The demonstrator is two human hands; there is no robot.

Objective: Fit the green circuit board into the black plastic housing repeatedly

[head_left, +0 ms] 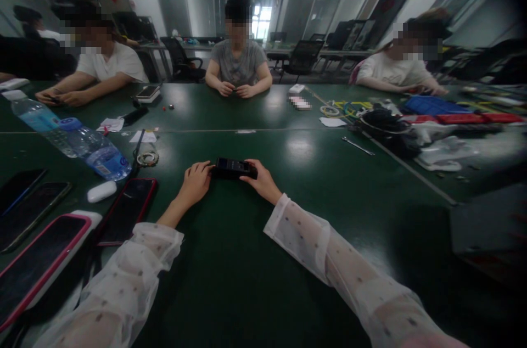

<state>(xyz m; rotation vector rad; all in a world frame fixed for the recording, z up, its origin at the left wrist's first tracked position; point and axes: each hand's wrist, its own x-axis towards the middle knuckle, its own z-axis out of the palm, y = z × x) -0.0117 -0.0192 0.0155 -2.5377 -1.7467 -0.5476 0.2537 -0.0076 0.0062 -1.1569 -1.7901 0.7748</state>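
A small black handheld device with a dark screen and a row of small buttons sits low over the green table, in front of me. My right hand grips its right end, thumb near the front and fingers behind. At the left end, my left hand has its fingers bent and pressed to the device's edge. Whatever the left fingertips pinch there is too small to make out. Both forearms wear sheer white dotted sleeves.
Left of me are water bottles, a white earbud case and several phones, one red-edged phone nearest. A wrench lies right of centre. Cables and a blue bag pile up farther right, beyond a grey box. People sit opposite.
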